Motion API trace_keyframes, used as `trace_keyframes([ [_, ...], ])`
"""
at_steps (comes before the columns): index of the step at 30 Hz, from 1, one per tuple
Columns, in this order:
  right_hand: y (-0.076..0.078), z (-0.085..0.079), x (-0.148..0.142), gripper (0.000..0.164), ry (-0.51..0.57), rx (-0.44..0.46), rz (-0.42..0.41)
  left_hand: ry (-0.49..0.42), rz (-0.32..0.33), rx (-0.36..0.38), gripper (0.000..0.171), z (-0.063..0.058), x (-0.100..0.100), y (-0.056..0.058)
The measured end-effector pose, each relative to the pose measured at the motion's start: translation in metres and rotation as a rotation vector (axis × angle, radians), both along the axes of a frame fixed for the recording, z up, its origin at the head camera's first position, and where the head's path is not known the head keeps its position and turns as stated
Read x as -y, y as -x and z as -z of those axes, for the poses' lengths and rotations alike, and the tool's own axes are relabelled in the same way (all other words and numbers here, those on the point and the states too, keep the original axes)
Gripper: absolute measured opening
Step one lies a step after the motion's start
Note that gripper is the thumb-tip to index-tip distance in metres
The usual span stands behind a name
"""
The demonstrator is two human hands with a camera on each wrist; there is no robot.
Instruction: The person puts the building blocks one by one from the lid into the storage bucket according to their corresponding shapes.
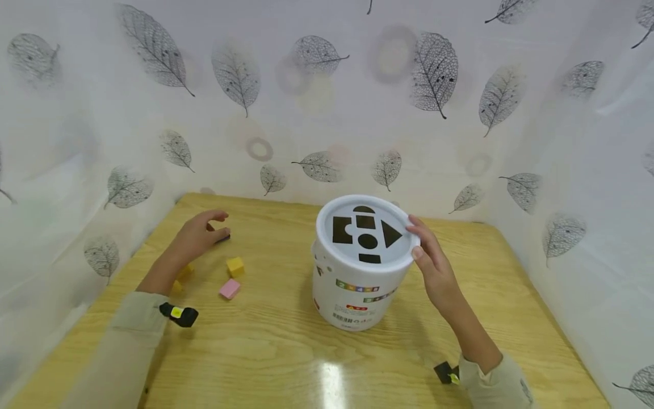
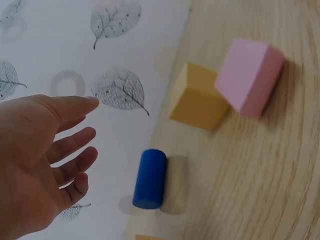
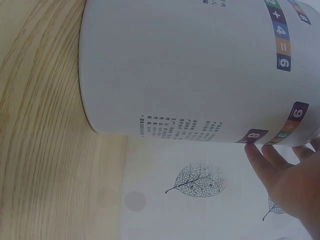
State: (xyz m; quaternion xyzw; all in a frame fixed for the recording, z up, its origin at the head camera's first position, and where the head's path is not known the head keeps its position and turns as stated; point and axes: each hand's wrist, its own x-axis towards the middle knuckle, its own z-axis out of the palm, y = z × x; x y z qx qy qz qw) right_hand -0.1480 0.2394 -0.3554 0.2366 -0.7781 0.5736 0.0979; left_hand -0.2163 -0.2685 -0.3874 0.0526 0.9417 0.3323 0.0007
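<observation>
My left hand (image 1: 196,236) is over the left side of the table, its fingers loosely bent with nothing between them. Below its thumb, partly covered in the head view, lies a blue cylinder block (image 2: 150,180); the left wrist view shows it apart from the hand. A yellow block (image 1: 235,266) and a pink block (image 1: 230,289) lie closer to me. With fingers and thumb spread along the lid's rim, my right hand (image 1: 434,272) rests against the right side of a white bucket (image 1: 352,295). Its lid has several shaped holes (image 1: 367,241).
More yellow blocks (image 1: 185,274) sit partly hidden under the left forearm. The wooden table (image 1: 265,352) is bordered at the back and sides by a white sheet with leaf prints (image 1: 319,165). Light glares off the tabletop in front of the bucket.
</observation>
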Motion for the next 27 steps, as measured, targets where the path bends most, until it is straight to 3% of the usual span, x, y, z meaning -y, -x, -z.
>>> trace_keyframes([
  [9,0.000,-0.001,0.001,0.042,-0.004,0.016,0.014,0.101,-0.012,0.025,0.052,0.014,0.014,0.008],
  [22,-0.001,-0.001,0.000,0.042,-0.008,0.006,0.019,0.209,-0.010,0.077,0.057,0.021,0.011,0.021],
  [27,-0.001,-0.001,0.001,0.042,-0.009,0.007,0.013,0.260,-0.027,0.115,0.060,0.029,0.014,0.029],
])
